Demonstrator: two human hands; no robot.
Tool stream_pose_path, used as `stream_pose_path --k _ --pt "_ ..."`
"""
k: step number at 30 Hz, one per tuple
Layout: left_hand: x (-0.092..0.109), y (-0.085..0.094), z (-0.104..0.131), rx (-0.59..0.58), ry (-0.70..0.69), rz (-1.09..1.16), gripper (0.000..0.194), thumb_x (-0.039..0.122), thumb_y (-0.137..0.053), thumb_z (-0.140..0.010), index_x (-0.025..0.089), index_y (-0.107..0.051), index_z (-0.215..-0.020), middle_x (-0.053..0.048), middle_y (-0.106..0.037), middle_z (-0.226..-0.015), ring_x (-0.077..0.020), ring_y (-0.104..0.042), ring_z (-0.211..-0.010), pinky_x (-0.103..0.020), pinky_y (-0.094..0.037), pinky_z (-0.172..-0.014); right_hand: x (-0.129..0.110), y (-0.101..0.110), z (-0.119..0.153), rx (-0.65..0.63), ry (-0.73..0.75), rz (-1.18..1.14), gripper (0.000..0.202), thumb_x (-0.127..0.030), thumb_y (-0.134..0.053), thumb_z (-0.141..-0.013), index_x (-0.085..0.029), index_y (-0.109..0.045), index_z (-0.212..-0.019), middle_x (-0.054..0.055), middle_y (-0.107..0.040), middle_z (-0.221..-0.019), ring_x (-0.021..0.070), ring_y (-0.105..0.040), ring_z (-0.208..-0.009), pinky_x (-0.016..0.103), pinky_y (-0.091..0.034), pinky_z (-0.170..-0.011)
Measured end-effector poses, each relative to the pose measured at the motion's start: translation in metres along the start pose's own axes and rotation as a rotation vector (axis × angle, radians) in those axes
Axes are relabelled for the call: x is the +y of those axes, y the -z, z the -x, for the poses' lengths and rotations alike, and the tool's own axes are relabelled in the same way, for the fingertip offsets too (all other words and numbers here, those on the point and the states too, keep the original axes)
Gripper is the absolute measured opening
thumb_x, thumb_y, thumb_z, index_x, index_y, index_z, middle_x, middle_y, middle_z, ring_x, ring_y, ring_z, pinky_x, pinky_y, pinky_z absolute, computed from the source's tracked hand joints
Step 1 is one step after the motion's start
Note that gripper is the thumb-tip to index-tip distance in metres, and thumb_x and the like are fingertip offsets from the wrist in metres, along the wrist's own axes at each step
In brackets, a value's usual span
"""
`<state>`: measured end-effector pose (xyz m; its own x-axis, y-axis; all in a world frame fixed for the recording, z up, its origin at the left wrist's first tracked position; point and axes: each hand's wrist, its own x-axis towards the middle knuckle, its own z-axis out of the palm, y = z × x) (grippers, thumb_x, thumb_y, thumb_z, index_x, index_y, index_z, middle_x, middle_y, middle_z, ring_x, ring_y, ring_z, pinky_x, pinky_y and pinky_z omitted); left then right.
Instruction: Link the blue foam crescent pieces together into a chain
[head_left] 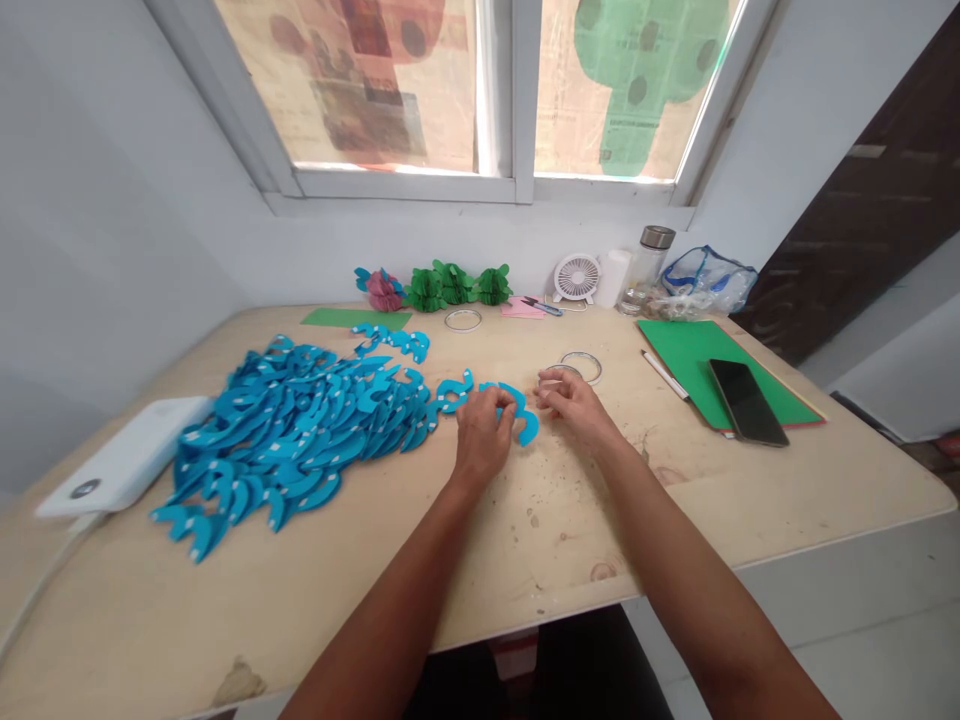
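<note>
Blue curved paper pieces with small white squares lie in a large pile [300,420] on the left of the wooden table [547,560]. From its right side a strand of them [452,396] runs to my left hand [484,430], whose fingers are closed on a blue paper piece [529,428]. To the right of that piece, my right hand [574,403] is held with its fingers bent and apart, nothing visible between them. A ring of tape [583,368] lies just behind my right hand.
A white power bank [127,455] with a cable lies left. Green and pink paper ornaments [454,286], a small fan [577,278] and a glass bottle [646,270] stand along the wall. A phone [746,402] rests on green sheets [697,370] at right, beside a white pen [664,375].
</note>
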<state>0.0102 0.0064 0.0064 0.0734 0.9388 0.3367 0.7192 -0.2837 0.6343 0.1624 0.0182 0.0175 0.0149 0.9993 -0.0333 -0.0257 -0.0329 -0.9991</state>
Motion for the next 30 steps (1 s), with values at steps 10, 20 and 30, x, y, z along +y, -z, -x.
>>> stream_pose_path --k 10,20,30 --pt "-0.003 -0.008 0.002 -0.019 -0.022 0.294 0.011 0.022 -0.043 -0.081 0.020 -0.053 -0.075 -0.002 -0.063 -0.082 -0.0163 -0.057 -0.082 -0.029 -0.043 -0.076 0.006 -0.005 -0.001 -0.098 0.024 -0.019 0.051 -0.021 -0.064 -0.060 -0.020 -0.051 -0.109 -0.006 -0.057 -0.060 0.0098 -0.051 -0.052 0.024 -0.038 -0.054" --pt "-0.003 -0.006 0.001 -0.031 0.042 0.292 0.013 0.027 -0.054 -0.075 0.020 -0.065 -0.075 -0.002 -0.070 -0.080 -0.0176 -0.062 -0.079 -0.030 -0.046 -0.076 0.011 -0.003 -0.004 -0.065 0.063 0.035 0.051 -0.020 -0.061 -0.061 -0.019 -0.050 -0.110 -0.007 -0.054 -0.059 0.0093 -0.049 -0.051 0.023 -0.036 -0.051" --pt "0.002 0.000 0.002 -0.030 0.083 0.151 0.019 0.022 -0.050 -0.072 0.022 -0.068 -0.065 -0.001 -0.071 -0.074 -0.0185 -0.063 -0.077 -0.029 -0.046 -0.072 0.016 -0.007 -0.004 -0.082 0.126 0.151 0.051 -0.017 -0.058 -0.062 -0.019 -0.050 -0.112 -0.005 -0.054 -0.061 0.0110 -0.050 -0.053 0.025 -0.038 -0.052"
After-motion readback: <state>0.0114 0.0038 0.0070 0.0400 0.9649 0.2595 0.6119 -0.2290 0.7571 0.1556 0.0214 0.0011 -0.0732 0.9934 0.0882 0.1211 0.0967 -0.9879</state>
